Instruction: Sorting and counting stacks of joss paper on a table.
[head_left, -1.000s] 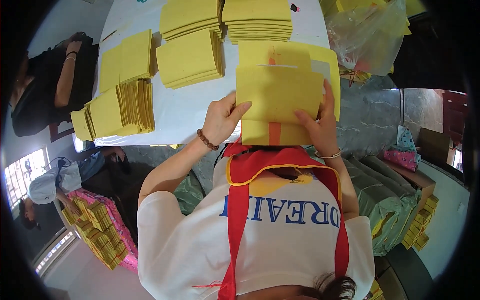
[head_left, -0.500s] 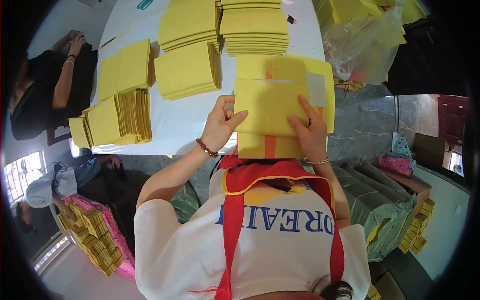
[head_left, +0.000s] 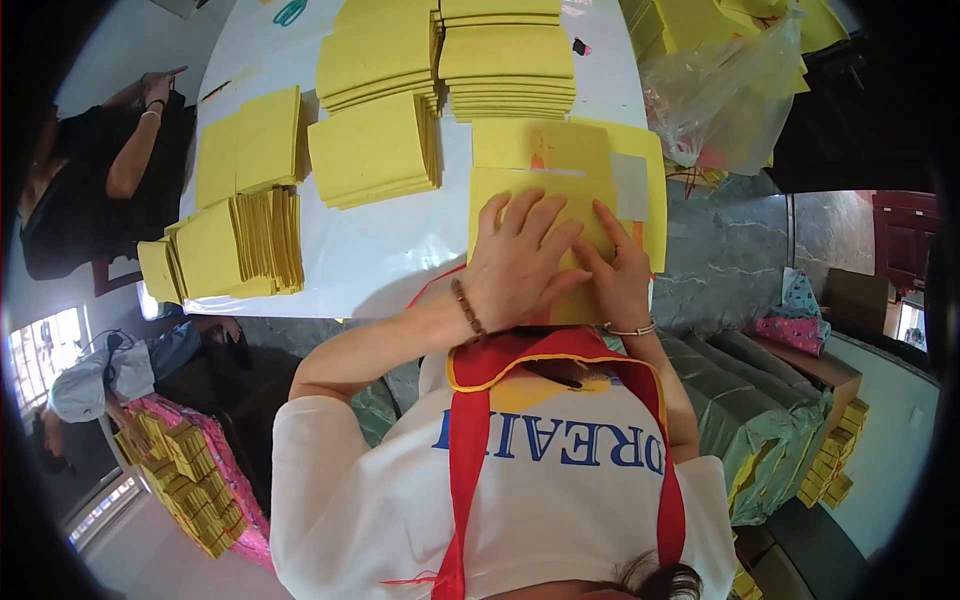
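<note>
Head view: left hand (head_left: 525,245) palm-down, fingers spread over a yellow paper piece (head_left: 572,200), grasping nothing visible. Right hand (head_left: 622,280) lies along the piece's right side, fingers extended; cannot tell if it pinches the edge. Piece sits under both hands, at the near edge of the worktop (head_left: 370,260). Low yellow stack (head_left: 370,150) left of and beyond left hand; taller stack (head_left: 507,60) straight beyond it. Paper likely light, fairly stiff, not slippery, easily creased; best held by opposite side edges, thumbs on top.
</note>
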